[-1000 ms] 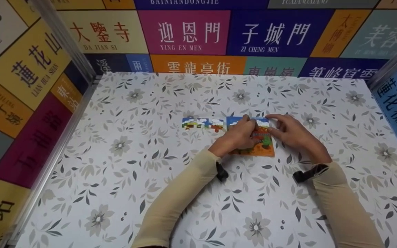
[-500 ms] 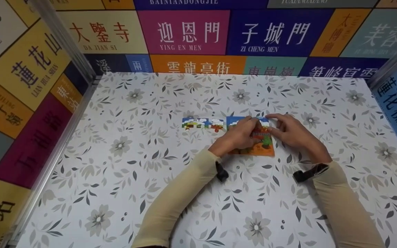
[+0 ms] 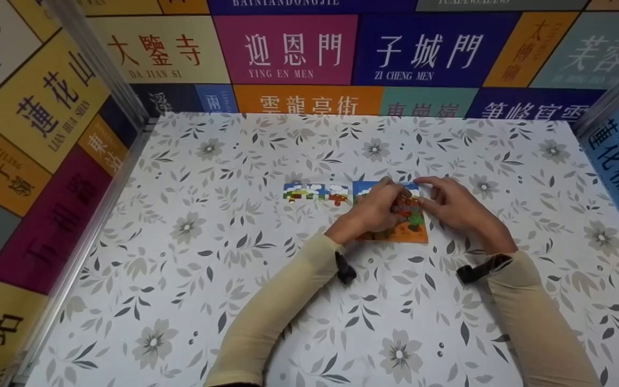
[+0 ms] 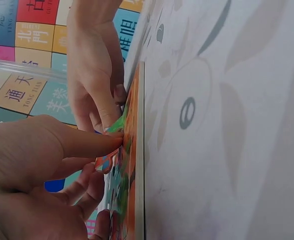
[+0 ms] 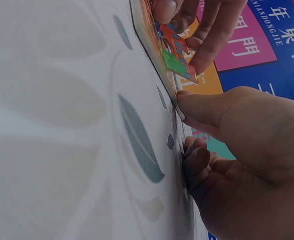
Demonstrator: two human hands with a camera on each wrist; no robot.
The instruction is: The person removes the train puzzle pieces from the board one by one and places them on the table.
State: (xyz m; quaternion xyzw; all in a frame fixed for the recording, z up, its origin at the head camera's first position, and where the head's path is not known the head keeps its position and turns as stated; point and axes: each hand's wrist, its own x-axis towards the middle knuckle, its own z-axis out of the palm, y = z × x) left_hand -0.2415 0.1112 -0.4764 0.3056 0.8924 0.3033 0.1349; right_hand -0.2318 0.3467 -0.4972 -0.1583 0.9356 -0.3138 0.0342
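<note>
Puzzle piece (image 3: 403, 207) over the puzzle board (image 3: 414, 232).
Left hand (image 3: 376, 210) pinches the piece; right hand (image 3: 452, 204) steadies the board's edge, fingers straight.

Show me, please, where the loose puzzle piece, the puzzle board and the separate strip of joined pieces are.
loose puzzle piece (image 5: 179, 57), right wrist view, its green patch.
puzzle board (image 3: 416, 232), head view, its orange lower right corner.
strip of joined pieces (image 3: 316, 193), head view, its middle.

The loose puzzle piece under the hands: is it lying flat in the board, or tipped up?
Tipped up. In the wrist views the puzzle piece stands at an angle off the puzzle board, one edge lifted, pinched by the left hand.
</note>
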